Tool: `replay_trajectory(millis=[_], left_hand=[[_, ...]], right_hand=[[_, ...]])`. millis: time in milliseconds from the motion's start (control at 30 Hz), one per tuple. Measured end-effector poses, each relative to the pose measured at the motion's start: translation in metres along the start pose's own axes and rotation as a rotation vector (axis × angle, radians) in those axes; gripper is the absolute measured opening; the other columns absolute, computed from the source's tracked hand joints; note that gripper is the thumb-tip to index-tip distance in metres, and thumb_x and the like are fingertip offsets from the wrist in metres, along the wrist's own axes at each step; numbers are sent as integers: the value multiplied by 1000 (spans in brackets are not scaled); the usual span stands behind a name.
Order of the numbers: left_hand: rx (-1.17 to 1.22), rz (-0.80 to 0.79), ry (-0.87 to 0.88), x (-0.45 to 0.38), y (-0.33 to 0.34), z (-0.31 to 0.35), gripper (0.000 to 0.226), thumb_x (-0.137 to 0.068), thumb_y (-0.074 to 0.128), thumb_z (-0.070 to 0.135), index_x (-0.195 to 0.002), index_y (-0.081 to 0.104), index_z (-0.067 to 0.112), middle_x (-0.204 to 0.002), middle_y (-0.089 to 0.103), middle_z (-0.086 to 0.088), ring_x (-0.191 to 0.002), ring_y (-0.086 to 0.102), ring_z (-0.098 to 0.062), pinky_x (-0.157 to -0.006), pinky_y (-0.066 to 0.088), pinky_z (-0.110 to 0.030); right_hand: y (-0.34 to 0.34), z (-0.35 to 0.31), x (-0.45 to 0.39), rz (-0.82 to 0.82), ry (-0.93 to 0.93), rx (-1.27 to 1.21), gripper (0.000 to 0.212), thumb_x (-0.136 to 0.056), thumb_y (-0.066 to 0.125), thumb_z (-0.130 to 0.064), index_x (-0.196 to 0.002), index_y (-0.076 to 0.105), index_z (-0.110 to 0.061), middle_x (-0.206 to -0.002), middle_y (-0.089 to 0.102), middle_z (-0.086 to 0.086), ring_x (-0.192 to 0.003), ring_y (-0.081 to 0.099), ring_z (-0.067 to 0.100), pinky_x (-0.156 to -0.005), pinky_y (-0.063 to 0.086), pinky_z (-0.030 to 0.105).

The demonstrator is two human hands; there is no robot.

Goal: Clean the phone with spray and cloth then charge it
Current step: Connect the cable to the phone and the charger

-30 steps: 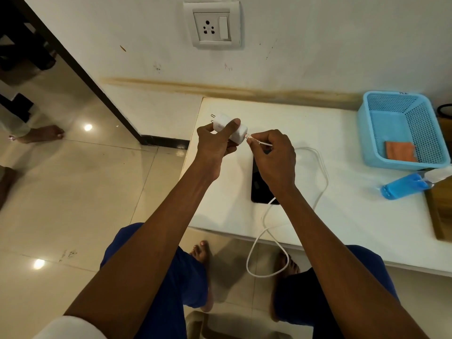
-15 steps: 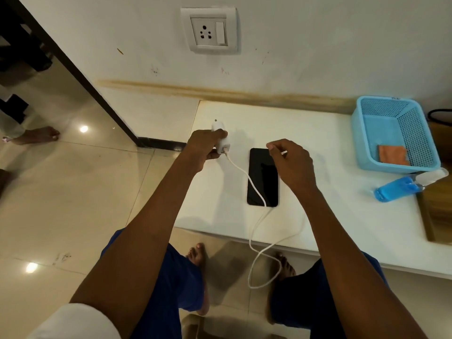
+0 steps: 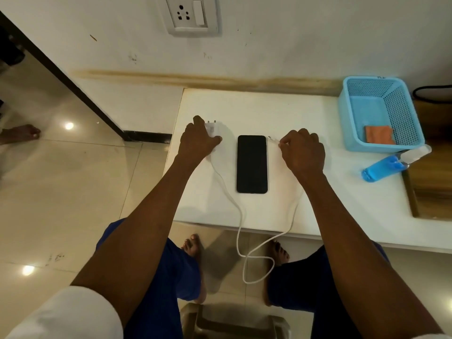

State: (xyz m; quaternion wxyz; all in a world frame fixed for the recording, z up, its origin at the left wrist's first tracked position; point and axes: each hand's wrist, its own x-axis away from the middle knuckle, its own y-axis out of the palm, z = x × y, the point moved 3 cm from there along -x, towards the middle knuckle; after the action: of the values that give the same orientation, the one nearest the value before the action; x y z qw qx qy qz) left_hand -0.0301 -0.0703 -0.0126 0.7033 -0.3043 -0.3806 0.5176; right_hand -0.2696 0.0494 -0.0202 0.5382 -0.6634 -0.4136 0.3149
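Phone [image 3: 252, 164] as the landmark: a black handset lying flat, screen up and dark, on a white table [image 3: 342, 199] seen from above. Just left of the phone, the left hand [image 3: 198, 140] is curled over a white charger plug [image 3: 211, 128], gripping it against the tabletop with its two prongs pointing away from the person. Just right of the phone, the right hand [image 3: 303, 150] pinches the free end of a white cable [image 3: 241, 231] between thumb and fingertips, the connector tip aimed toward the phone but apart from it. The cable runs from the plug down past the phone's left edge, droops off the near table edge in a loop, and climbs back to the right hand. Far right of the phone sits a blue basket [image 3: 406, 111] holding a folded orange cloth [image 3: 379, 138]; a blue spray bottle [image 3: 386, 167] lies on its side just below the basket. On the wall beyond the phone is a white socket [image 3: 192, 14].
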Motion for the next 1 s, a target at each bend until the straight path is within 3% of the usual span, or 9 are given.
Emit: replay_trajectory(millis=[200,400,467,533,600,700,767,900,1000], left_hand=[[-99,58,117,1,6,-1,66,-84,73,38,-134,43,7,-127,54,-17,-114,54,-34,-94,41,-36],[-242,191,181,36,2,28,62,-96,57,43,-144,39,8,-141,41,-18,-124,44,-35,-101,38,-40],[4,148,202,61,8,46,55,-98,55,37,-144,41,11,-142,42,-14,-127,46,-30,-103,39,-37],[304,19,96,81,18,58,48,-99,54,37,-141,45,16,-138,50,-7,-121,53,-22,-97,43,-31],[550,-111,-97,100,27,59,45,-98,53,41,-138,48,21,-133,55,0,-113,56,-18,-87,44,-28],[825,-206,-289,114,35,55,36,-98,51,43,-124,57,19,-121,60,-2,-111,58,-23,-93,46,-34],[867,-210,-320,120,37,52,29,-99,47,45,-108,59,20,-112,61,-3,-106,57,-22,-97,45,-35],[914,-226,-413,129,39,50,53,-101,40,53,-140,46,19,-143,49,-4,-131,47,-25,-114,36,-44],[929,-246,-444,131,39,52,62,-101,34,57,-148,38,16,-148,45,-4,-135,44,-23,-115,33,-40]], right_hand=[[-2,0,1,53,41,-224,20,-101,51,-37,-110,60,-22,-109,67,0,-98,63,25,-83,51,40],[-9,8,15,13,92,-625,10,-97,57,-41,-99,59,-32,-85,65,-11,-81,62,11,-74,47,30],[-11,9,23,-90,124,-730,11,-96,55,-44,-97,58,-33,-74,69,-9,-63,59,3,-63,44,27],[-11,8,30,-182,147,-787,13,-98,54,-41,-100,57,-29,-71,73,-9,-48,56,5,-53,44,27],[-11,8,41,-220,176,-871,14,-98,55,-36,-105,58,-24,-78,76,-10,-52,65,16,-54,49,28],[-12,8,56,-245,253,-1039,21,-99,58,-30,-114,62,-17,-94,78,-3,-72,74,24,-67,56,34],[-10,9,66,-245,296,-1069,20,-100,56,-27,-110,65,-13,-97,77,1,-77,75,25,-73,59,38],[-5,5,80,-268,428,-1167,23,-101,48,-29,-109,62,-13,-96,75,8,-80,73,26,-80,60,38],[-3,-1,83,-317,486,-1219,23,-101,48,-30,-114,59,-15,-98,73,6,-87,73,20,-84,58,35]])
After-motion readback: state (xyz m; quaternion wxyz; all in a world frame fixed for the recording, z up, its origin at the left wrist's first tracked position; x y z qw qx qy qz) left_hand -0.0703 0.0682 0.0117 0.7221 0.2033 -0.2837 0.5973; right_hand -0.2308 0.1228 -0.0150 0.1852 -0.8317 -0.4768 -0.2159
